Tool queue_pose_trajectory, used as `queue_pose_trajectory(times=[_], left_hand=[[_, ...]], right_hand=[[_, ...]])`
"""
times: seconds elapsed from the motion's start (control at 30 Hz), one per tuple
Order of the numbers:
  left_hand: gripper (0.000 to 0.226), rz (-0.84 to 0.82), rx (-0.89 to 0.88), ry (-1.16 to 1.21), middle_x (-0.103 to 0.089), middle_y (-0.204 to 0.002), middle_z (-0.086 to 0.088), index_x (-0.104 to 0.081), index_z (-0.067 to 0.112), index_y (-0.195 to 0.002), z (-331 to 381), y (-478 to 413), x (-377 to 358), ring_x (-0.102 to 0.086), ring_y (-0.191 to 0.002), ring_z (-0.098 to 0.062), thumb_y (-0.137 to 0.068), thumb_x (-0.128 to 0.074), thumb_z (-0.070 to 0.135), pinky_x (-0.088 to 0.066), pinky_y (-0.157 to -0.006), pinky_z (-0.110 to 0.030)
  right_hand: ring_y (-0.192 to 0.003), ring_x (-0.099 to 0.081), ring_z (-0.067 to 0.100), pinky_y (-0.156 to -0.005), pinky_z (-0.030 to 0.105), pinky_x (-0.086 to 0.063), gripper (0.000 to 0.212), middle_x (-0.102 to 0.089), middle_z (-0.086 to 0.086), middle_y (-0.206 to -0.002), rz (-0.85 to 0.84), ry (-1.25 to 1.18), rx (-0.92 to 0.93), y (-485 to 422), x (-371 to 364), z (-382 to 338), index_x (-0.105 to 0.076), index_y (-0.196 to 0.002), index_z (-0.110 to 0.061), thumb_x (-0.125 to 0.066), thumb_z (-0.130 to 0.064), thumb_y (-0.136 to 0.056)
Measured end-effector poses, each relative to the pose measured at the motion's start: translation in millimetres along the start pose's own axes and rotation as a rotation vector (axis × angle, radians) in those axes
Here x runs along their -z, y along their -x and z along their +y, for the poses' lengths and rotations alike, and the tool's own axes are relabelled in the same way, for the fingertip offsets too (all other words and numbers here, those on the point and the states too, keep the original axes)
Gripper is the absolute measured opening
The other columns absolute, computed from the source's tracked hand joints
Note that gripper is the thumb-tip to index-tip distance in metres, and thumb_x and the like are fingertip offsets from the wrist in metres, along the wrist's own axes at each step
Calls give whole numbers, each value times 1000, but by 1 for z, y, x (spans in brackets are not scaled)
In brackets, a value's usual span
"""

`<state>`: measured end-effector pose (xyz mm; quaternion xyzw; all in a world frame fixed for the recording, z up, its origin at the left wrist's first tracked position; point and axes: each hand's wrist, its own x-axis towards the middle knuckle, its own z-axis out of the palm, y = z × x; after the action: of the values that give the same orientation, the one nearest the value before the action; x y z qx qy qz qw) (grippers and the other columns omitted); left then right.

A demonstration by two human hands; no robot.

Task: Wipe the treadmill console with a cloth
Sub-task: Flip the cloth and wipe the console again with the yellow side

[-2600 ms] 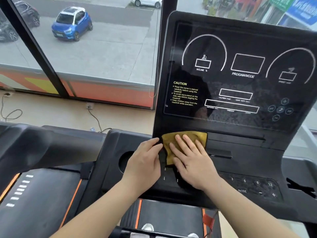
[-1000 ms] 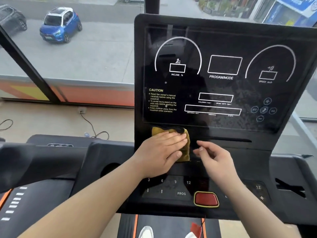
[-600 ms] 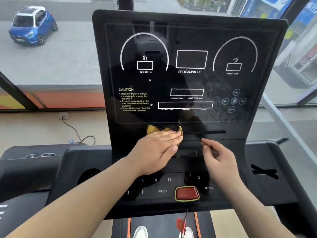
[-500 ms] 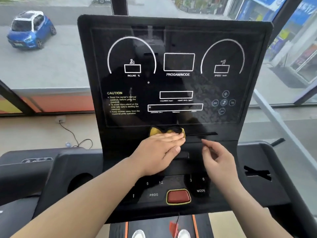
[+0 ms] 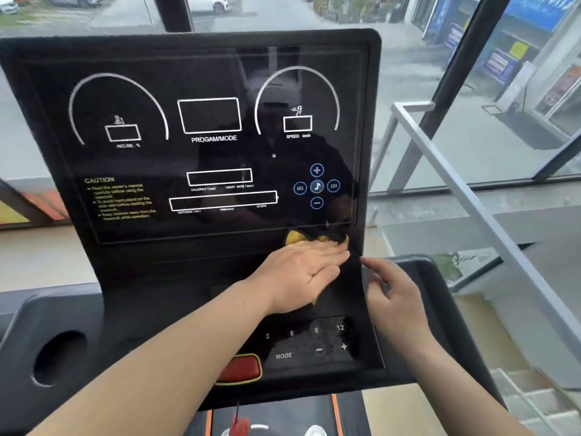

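Observation:
The black treadmill console (image 5: 207,73) stands upright in front of me, its screen dark with white markings. A yellow cloth (image 5: 295,236) lies on the ledge just below the screen, near the console's right edge. My left hand (image 5: 301,272) lies flat on the cloth with straight fingers pointing right, covering most of it. My right hand (image 5: 393,294) hovers beside the console's right edge, fingers loosely curled, holding nothing and just clear of the left fingertips.
Below the hands sit a keypad (image 5: 314,341) and a red stop button (image 5: 240,368). A round cup holder (image 5: 59,357) is at the left. A grey metal rail (image 5: 465,184) runs along the right, with windows behind.
My left hand has slid the cloth rightward along the ledge to the console's right end. The right hand moved right with it. The view has swung right.

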<state>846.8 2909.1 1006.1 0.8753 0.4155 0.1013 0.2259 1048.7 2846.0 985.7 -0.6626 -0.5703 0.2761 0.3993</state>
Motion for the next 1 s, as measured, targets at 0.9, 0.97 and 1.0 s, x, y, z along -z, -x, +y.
queue_pose_trajectory(times=[0.9,0.97,1.0], left_hand=[[56,-151,67,-39,-14,-170,13,-30,26,-161,32,38,-62,-5,-156,-4,-110,-22,49,4,-123,-27],[54,-151,75,25,-15,-170,12,-32,25,-160,28,50,-62,-5,-157,-6,-110,-29,45,3,-126,-29],[52,-149,79,85,-17,-170,11,-35,25,-159,27,55,-64,-7,-157,-6,-109,-36,39,2,-128,-30]], right_hand=[[-109,-67,8,-92,20,-50,36,-73,-8,-113,-38,-74,-87,35,-1,2,-73,-119,-20,-52,1,-98],[-109,-67,8,-98,31,-54,36,-74,-10,-111,-56,-39,-66,39,-10,0,-74,-116,-22,-54,1,-96],[-106,-68,8,-98,36,-55,36,-74,-11,-110,-78,7,-24,42,-14,1,-75,-113,-22,-56,2,-95]])
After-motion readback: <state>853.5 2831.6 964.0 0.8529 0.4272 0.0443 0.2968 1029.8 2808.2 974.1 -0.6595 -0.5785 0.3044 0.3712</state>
